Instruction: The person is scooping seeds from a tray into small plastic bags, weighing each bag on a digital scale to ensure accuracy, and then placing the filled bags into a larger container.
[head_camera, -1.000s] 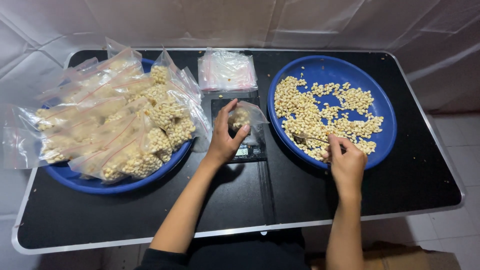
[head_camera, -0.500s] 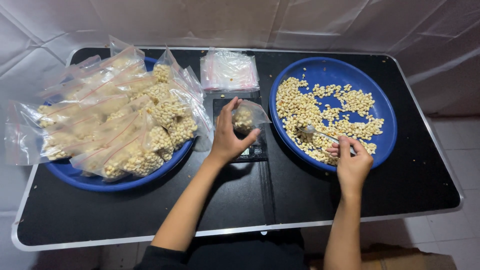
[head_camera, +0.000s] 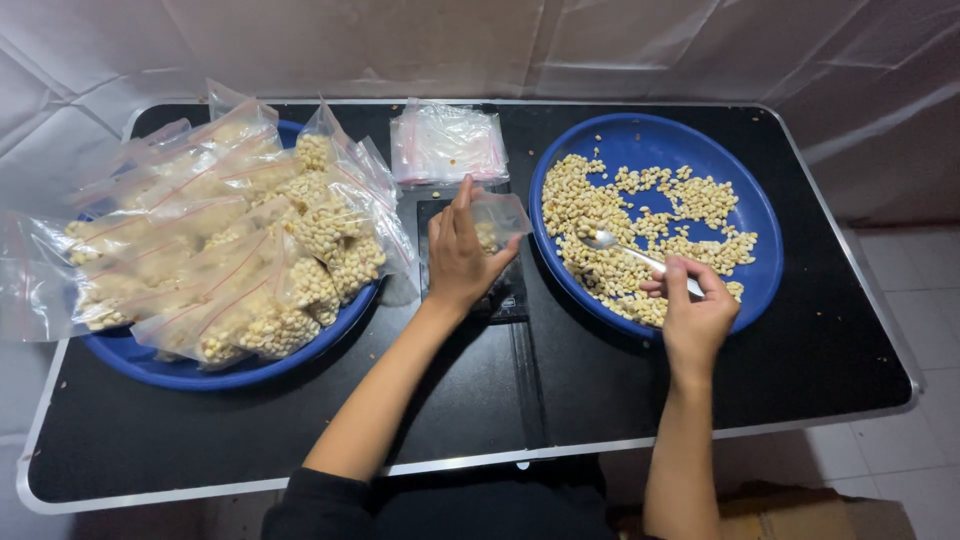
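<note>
Blue tray (head_camera: 745, 180) of kernels lies under my right hand (head_camera: 695, 315), which grips a spoon (head_camera: 640, 258). My left hand (head_camera: 460, 255) pinches a small clear bag (head_camera: 497, 225) open on the scale (head_camera: 505, 295); I judge a slack mouth could spill kernels.

L forearm runs from bottom centre of frame up and to the right, bare below a dark sleeve at the elbow. Left hand (head_camera: 462, 255) sits just left of frame centre, back toward cam, fingers (head_camera: 462, 205) pointing up, thumb out to the right, curled in a grasp. R forearm rises near-vertical at lower right. Right hand (head_camera: 694, 312) right of centre, knuckles up, fingers pinched closed.
</note>
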